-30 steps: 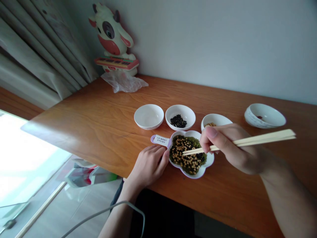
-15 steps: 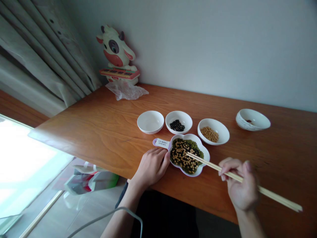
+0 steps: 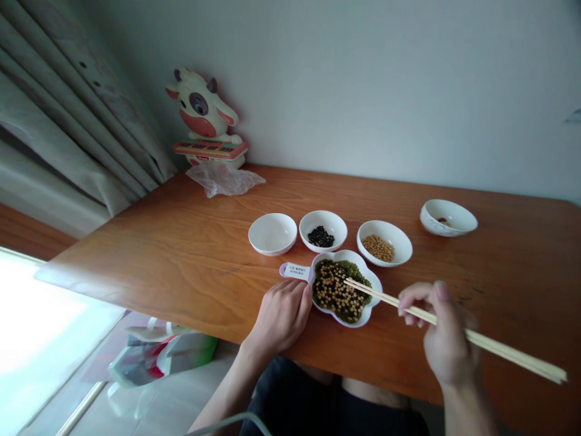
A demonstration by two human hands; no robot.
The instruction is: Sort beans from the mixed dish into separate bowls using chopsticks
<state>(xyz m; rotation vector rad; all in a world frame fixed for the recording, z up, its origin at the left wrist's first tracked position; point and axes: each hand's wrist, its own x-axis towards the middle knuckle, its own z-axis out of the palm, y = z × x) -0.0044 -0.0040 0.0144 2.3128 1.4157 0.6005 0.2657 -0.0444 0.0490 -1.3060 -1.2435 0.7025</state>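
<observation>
A pair of pale wooden chopsticks (image 3: 390,299) lies in my right hand (image 3: 447,339), which is closed around them. Their tips touch the beans in a white flower-shaped dish (image 3: 376,283) with a lilac edge and a short labelled handle. Mixed black, tan and green beans (image 3: 338,290) cover its bottom. My left hand (image 3: 284,315) rests on the table with curled fingers against the dish's left side, below the handle; its fingertips are partly hidden. Behind the dish stand a white bowl of black beans (image 3: 321,237) and a white bowl of tan beans (image 3: 378,247).
An empty white bowl (image 3: 272,234) stands left of the black beans. Another white bowl (image 3: 447,219), farther right, holds a few reddish-brown pieces. A cow-shaped toy keyboard (image 3: 206,121) and a crumpled plastic bag (image 3: 224,180) are at the back left. A grey cable (image 3: 236,418) crosses near my left forearm.
The view has shifted slightly. The chopstick tips stay among the beans in the flower-shaped dish, and my right hand has changed its angle a little. My left hand stays beside the dish.
</observation>
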